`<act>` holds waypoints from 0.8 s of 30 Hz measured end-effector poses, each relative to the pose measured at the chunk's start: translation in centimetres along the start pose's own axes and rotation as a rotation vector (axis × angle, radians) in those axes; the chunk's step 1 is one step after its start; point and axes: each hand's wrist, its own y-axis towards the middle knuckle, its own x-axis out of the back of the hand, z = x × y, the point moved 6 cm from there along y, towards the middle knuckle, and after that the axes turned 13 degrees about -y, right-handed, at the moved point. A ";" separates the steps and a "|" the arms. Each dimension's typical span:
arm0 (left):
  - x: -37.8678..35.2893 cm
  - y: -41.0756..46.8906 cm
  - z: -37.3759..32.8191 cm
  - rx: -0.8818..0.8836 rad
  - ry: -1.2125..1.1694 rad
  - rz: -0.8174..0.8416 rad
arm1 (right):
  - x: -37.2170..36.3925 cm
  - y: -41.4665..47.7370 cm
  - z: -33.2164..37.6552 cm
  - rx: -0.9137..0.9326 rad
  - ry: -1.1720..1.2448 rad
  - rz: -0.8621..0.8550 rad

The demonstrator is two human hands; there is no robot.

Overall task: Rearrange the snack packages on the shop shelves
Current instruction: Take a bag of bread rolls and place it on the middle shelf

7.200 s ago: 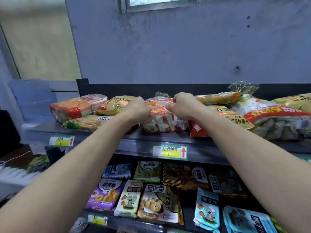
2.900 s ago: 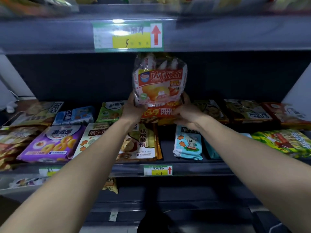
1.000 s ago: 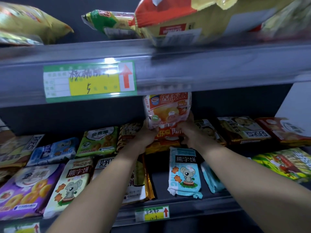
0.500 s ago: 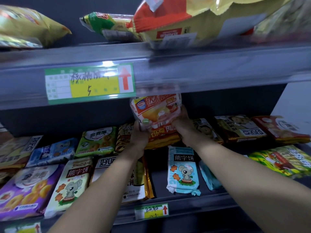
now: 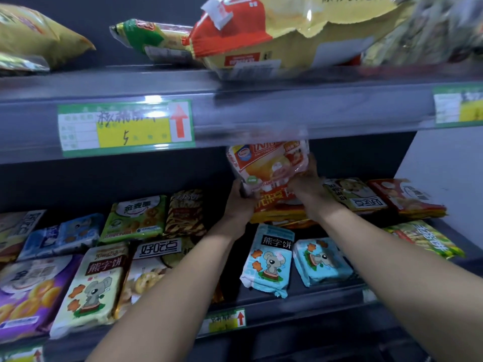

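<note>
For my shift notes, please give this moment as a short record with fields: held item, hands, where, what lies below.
held item: red-and-clear cake bag
left hand: grips the bag's lower left edge
right hand: grips its right side
where: at the back of the middle shelf, tilted
below: orange packet
in front: two blue koala packets

A dark grey metal shelf unit fills the view. The upper shelf (image 5: 261, 100) has a shiny front rail with a green and yellow price label (image 5: 125, 126). The back panel (image 5: 104, 176) is dark. A pale wall (image 5: 449, 173) stands at the right.
</note>
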 end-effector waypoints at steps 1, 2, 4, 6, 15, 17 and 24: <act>0.1 0.2 -0.1 -0.010 -0.004 -0.005 | 0.0 0.0 0.1 0.005 -0.008 -0.008; 0.5 0.2 -0.3 -0.023 -0.011 -0.018 | 0.1 0.0 0.3 0.014 -0.010 -0.004; 2.0 0.3 -1.1 -0.048 -0.004 -0.060 | -1.1 0.1 1.1 0.036 0.013 0.032; 4.1 0.7 -2.0 -0.075 0.037 -0.101 | -3.1 0.1 1.8 0.002 0.025 0.063; 9.1 1.8 -2.8 -0.008 -0.067 -0.168 | -11.9 -0.2 4.0 -0.083 0.298 0.264; 9.3 2.0 -2.4 -0.010 -0.050 -0.175 | -12.8 0.1 3.5 -0.065 0.307 0.274; 9.9 4.2 -1.9 -0.065 0.160 -0.236 | -12.5 2.1 2.0 -0.061 0.142 0.191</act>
